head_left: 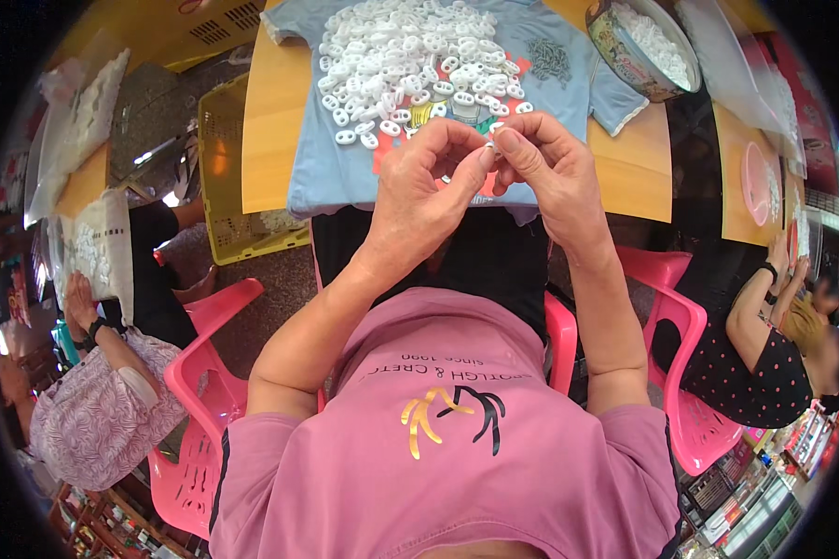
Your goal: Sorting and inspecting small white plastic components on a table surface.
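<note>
My left hand and my right hand meet over the near edge of the cloth, thumbs and forefingers pinched together. Between the fingertips shows a small white plastic piece, mostly covered by the fingers. Just beyond lies a big heap of white oval pieces with two holes, like cord locks, several strays lying close to my hands. A small pile of thin grey metal bits, perhaps springs, sits right of the heap. Under everything a light blue T-shirt with a coloured print is spread out.
The shirt covers a yellow-brown table. At the far right stands a round tin of white pieces. A yellow plastic crate is on the left. Co-workers sit on both sides, near pink chairs, with a pink bowl at right.
</note>
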### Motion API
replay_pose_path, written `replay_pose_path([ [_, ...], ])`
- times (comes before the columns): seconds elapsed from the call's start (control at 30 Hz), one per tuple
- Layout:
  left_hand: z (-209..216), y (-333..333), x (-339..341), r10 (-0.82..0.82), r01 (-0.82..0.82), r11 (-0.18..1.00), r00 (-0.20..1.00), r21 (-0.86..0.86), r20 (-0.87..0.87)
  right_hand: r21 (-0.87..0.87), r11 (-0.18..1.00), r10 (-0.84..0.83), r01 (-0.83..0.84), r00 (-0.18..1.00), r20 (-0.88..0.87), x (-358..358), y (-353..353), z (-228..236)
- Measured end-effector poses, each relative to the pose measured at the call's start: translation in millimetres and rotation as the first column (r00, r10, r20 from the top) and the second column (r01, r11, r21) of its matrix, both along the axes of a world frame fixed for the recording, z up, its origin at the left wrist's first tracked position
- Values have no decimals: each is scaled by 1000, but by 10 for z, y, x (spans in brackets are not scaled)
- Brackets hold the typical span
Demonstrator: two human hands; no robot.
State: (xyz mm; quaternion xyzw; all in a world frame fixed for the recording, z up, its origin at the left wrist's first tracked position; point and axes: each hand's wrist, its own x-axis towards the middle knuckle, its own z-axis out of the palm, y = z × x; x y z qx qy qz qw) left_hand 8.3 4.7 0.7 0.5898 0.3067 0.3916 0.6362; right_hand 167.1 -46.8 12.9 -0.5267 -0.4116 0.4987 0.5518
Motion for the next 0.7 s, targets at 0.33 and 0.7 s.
replay_pose_path([
  [0.33,3,-8,-6,-13,14,1000,1000,-24,18,0,999,34,-34,997,70,-18,-5,32],
  [0.7,76,153,-75,-95,120,956,990,-268,105,3,995,-103,104,989,-107,-100,48,-123],
])
